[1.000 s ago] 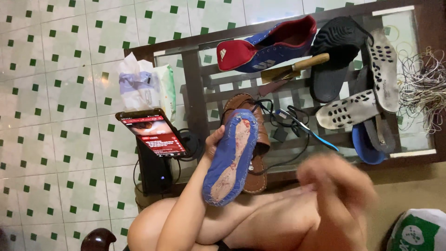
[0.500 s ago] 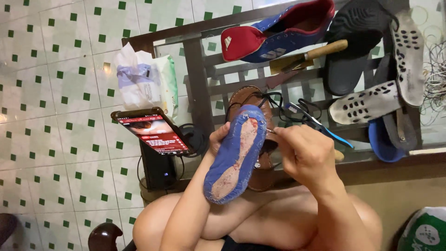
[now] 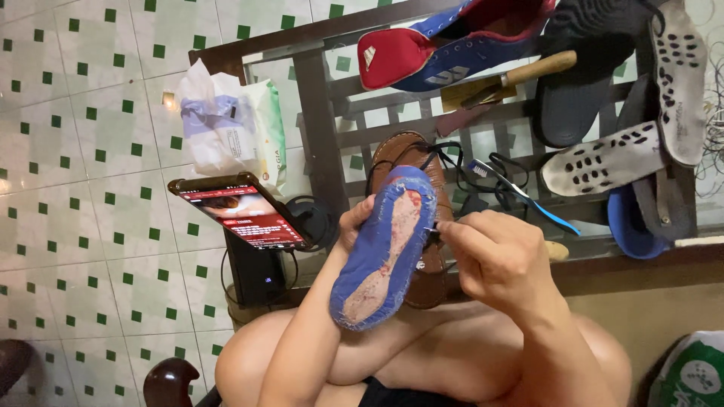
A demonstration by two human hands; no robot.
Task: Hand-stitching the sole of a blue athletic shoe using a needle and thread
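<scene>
Head view, hands gripping blue insole, fingers pinched

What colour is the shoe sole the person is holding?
The worn shoe insole is blue, with tan patches rubbed through its middle; head view.

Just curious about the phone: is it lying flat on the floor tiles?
No, the phone stands tilted, propped on a dark stand, beside the left hand holding a blue insole.
</scene>
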